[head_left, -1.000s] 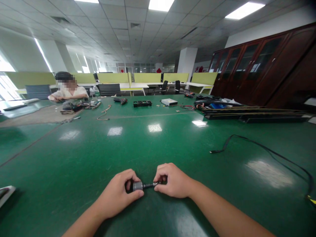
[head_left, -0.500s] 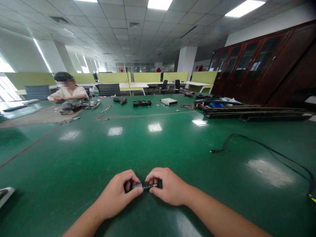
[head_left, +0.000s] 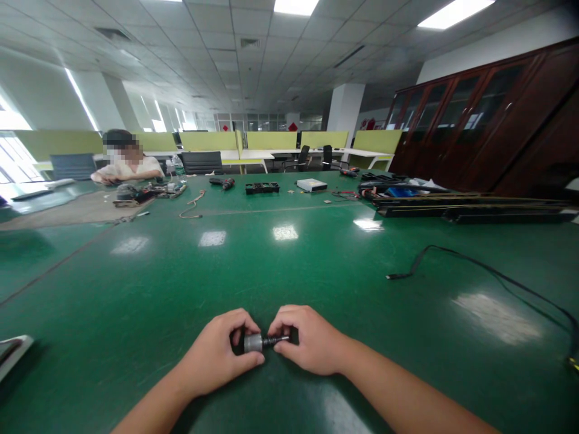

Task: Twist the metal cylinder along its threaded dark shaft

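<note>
Above the near edge of the green table, both hands are around a small part. It has a grey metal cylinder [head_left: 253, 343] at its left end and a thin shaft with black coils [head_left: 270, 341] at its right. My left hand [head_left: 221, 349] curls round the cylinder, fingertips above it and thumb along its lower edge. My right hand [head_left: 310, 340] is closed round the shaft, with index finger and thumb on either side of it. The shaft's bright tip shows inside the right hand's curl. How firmly each hand grips is hard to see.
A black cable [head_left: 479, 259] curves across the table [head_left: 244, 265] on the right. Farther back lie a power drill [head_left: 222, 183], a black tray [head_left: 262, 188], a silver box [head_left: 312, 185] and a pile of dark parts [head_left: 407, 202]. A person [head_left: 129, 163] sits at back left.
My left thumb has shifted down off the front of the grey cylinder, so more of the cylinder shows. My right hand stays almost where it was.
</note>
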The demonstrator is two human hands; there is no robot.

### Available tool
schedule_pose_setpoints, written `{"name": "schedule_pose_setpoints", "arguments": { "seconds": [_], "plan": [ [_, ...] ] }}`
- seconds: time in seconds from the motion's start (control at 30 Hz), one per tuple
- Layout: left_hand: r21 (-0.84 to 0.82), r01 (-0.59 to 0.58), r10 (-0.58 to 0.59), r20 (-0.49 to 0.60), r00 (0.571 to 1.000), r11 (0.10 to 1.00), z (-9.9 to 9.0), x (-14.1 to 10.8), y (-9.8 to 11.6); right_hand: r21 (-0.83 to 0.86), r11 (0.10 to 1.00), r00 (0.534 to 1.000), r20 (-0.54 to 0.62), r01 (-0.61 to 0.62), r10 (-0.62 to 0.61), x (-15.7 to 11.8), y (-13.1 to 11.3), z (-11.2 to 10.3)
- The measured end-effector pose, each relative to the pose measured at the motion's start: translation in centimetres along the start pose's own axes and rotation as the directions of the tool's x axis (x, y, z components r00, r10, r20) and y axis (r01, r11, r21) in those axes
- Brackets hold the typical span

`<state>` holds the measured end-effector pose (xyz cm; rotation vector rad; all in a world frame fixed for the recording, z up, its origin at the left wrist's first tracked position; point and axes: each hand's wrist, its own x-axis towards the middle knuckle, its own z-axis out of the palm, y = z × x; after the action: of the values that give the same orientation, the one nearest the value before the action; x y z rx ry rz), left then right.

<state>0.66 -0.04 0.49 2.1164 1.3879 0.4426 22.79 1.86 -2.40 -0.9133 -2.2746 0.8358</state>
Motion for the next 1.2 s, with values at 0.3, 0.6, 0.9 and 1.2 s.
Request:
{"name": "schedule_pose_setpoints", "arguments": {
  "seconds": [0.3, 0.6, 0.9, 1.2],
  "plan": [
    [0.011, 0.002, -0.002, -0.008, 1.000, 1.000, 0.03, 0.04, -0.08, 0.008, 1.000, 1.000, 0.016, -0.007, 0.007, 0.21, -0.38, -0.31],
    [0.025, -0.044, 0.044, -0.006, 0.999, 0.999, 0.37, 0.03, -0.15, -0.051, 0.996, 0.997, 0.003, 0.078, -0.078, -0.01, -0.22, -0.05],
    [0.028, -0.045, 0.046, -0.018, 0.999, 0.999, 0.34, 0.10, -0.05, -0.062, 0.996, 0.998, -0.012, 0.061, -0.062, 0.31, 0.05, 0.27],
    [0.003, -0.052, 0.052, -0.033, 0.998, 0.999, 0.29, -0.09, -0.26, -0.029, 1.000, 1.000, -0.017, 0.000, -0.001, 0.25, 0.25, 0.22]
  ]
}}
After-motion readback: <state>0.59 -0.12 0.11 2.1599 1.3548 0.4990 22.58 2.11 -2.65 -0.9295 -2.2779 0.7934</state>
